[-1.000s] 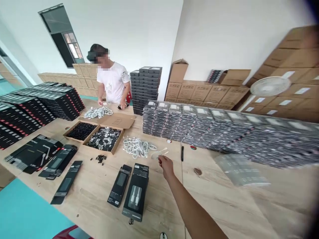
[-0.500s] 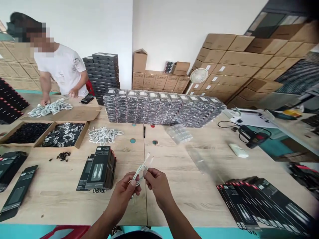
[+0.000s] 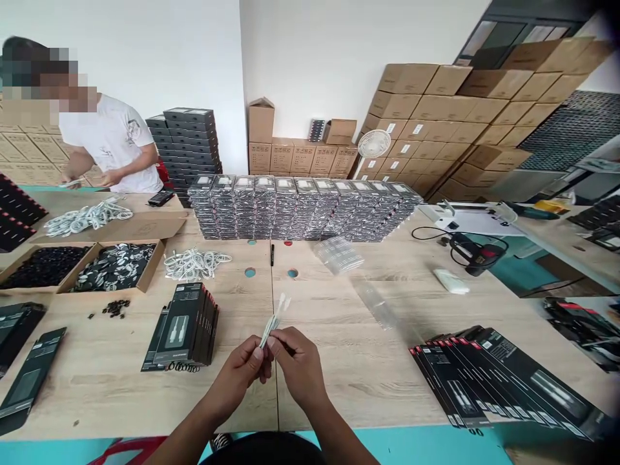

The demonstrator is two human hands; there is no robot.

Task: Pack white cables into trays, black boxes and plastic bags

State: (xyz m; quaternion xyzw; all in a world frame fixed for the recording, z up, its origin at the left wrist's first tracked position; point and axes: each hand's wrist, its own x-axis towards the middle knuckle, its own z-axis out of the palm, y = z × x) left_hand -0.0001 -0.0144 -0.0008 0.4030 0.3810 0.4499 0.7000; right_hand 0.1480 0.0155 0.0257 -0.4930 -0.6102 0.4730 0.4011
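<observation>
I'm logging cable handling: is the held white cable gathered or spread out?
Gathered: the white cable forms a narrow bundle in the left hand and right hand, ends protruding.

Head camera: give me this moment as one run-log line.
left hand: holding bundled white cable | right hand: pinching same cable | left of hands: loose cable pile, black boxes | co-worker: far left

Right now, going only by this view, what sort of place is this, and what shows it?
Probably a packing workshop: white cables lie heaped on the table, dark boxes stand in stacks along it, and brown cartons are piled high beyond.
</observation>
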